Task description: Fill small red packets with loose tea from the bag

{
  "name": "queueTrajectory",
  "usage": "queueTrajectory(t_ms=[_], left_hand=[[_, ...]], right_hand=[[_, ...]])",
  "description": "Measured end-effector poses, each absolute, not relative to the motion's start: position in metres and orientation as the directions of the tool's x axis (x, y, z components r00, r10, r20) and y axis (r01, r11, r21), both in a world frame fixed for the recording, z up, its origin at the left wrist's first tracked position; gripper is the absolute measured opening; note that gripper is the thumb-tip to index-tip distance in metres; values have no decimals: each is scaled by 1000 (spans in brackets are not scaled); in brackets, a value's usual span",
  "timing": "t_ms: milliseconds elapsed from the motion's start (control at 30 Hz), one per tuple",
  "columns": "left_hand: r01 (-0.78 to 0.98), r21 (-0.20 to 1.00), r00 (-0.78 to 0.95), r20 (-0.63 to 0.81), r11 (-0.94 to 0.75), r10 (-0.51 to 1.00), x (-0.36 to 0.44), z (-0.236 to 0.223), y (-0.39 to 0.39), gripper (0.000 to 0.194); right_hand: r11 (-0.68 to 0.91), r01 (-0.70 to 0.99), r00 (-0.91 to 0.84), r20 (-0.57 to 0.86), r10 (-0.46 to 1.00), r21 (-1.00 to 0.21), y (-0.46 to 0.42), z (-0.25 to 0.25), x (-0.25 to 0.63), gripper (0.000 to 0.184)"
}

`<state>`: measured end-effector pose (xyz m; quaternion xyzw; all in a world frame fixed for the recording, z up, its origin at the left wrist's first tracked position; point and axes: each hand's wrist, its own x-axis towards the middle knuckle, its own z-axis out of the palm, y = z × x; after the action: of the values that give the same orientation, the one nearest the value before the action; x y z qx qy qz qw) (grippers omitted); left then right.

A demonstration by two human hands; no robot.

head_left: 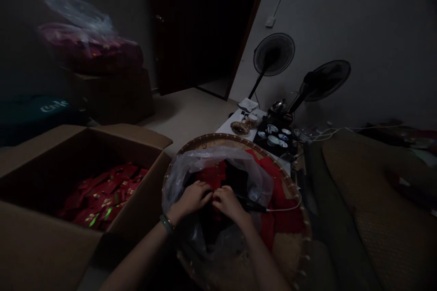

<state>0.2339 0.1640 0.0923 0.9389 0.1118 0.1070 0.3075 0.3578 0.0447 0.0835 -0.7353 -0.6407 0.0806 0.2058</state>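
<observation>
My left hand (195, 198) and my right hand (228, 201) meet over a clear plastic bag (261, 177), fingertips nearly touching. Fingers of both are bent and closed on a piece of red cloth (213, 213); dimness hides its details. More red cloth (211, 175) and something black lie in the bag. Against the outer side of my right hand is a black pen-like tool (254, 204) with a white cord; I cannot tell whether that hand grips it. The bag sits in a round woven tray (285, 243), with red cloth pieces (287, 213) along its right side.
At left stands an open cardboard box (44, 241) holding red packets (109, 191). Behind it, a filled plastic bag (92, 45) rests on another box (116, 95). Beyond the tray are small bowls (273, 140) and two fans (274, 54). A woven mat (375, 200) lies right.
</observation>
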Motion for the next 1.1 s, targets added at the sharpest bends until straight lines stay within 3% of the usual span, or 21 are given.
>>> queueTrajectory(t_ms=[200,333,400,500,600,700,900,1000,1100], left_hand=[[426,665,861,-90,-613,501,241,81,162,20],[437,754,831,-129,-491,542,245,72,166,20],[421,767,821,-97,-483,563,246,74,168,26],[419,771,823,-100,-480,559,245,82,169,30],[462,732,829,-155,-501,537,245,93,171,26],[495,657,812,-119,-568,571,244,102,173,28],[514,553,796,-22,-656,605,241,113,173,27],[496,534,800,27,-685,600,241,117,172,25],[480,466,835,18,-743,550,240,123,171,21]], right_hand=[[-18,933,89,181,979,-360,45,77,345,8],[31,880,98,246,964,-473,43,74,347,8],[-5,832,226,331,916,-555,43,71,358,14],[-217,780,512,399,761,-587,44,64,388,33],[-427,777,588,293,754,-462,50,59,415,56],[-497,815,561,193,805,-297,59,57,424,71],[-508,840,533,122,837,-191,73,55,423,65],[-487,826,537,136,833,-284,74,51,427,67],[-456,776,563,151,813,-436,74,49,432,56]])
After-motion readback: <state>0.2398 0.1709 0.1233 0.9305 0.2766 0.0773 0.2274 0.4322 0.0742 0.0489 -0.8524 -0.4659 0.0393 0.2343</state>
